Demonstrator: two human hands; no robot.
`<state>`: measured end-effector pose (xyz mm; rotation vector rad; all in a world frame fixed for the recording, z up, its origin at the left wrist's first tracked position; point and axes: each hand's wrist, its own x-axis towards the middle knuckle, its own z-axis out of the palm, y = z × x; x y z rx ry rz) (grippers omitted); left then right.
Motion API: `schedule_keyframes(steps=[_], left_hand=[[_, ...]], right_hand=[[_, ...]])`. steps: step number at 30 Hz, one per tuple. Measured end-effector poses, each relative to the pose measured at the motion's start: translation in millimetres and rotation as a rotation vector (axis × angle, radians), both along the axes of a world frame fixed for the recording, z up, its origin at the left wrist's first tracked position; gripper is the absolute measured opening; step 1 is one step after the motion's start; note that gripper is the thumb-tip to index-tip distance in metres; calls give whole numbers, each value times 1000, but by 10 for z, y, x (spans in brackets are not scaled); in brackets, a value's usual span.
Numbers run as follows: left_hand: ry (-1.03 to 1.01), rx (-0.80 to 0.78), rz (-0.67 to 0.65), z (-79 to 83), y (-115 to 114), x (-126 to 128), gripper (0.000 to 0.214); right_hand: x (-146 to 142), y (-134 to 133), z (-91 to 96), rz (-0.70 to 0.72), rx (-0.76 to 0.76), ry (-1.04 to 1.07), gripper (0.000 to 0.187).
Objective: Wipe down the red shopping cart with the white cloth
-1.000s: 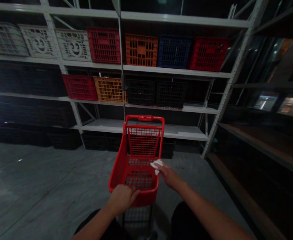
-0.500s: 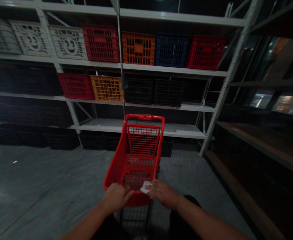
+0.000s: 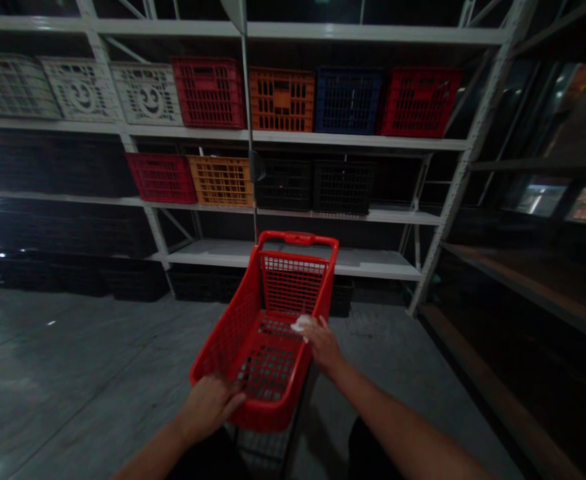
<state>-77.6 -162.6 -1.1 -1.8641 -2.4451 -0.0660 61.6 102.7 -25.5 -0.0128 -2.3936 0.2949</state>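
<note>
A red plastic shopping cart [image 3: 263, 415] stands in front of me, its handle [image 3: 300, 238] at the far end. My left hand [image 3: 211, 404] is closed over the near left corner of the basket rim, fingers on the inner side. At the right-hand rim, my right hand [image 3: 323, 345] pinches a crumpled white cloth or tissue [image 3: 301, 324]. The cloth lies against the rim's inner side; part of it is hidden by the fingers. Through the basket's grid floor [image 3: 267, 373] the ground shows.
White metal shelving [image 3: 353, 140] spans the back. It carries white, red, orange, blue and black crates, such as a yellow-orange crate [image 3: 223, 181]. Brownish shelves [image 3: 527, 283] run along the right side. Grey concrete floor [image 3: 83, 373] surrounds the cart.
My right hand has moved with the white cloth from the near right corner forward along the right rim. My left hand stays on the rim; the cart's near end has swung left.
</note>
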Motion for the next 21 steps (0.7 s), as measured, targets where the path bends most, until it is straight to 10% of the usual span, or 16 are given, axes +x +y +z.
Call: schedule_keyframes(steps=[6,15,21], left_hand=[[-86,150,80,19,178,509,47],[22,184,221,-296,435,726,50],[41,306,107,-399,400,667,40]], right_hand=[[154,-871,-510,240,56,32,26],[-150,35,96,118,113,11,21],[-4,-650,-169,77,-51,159,29]])
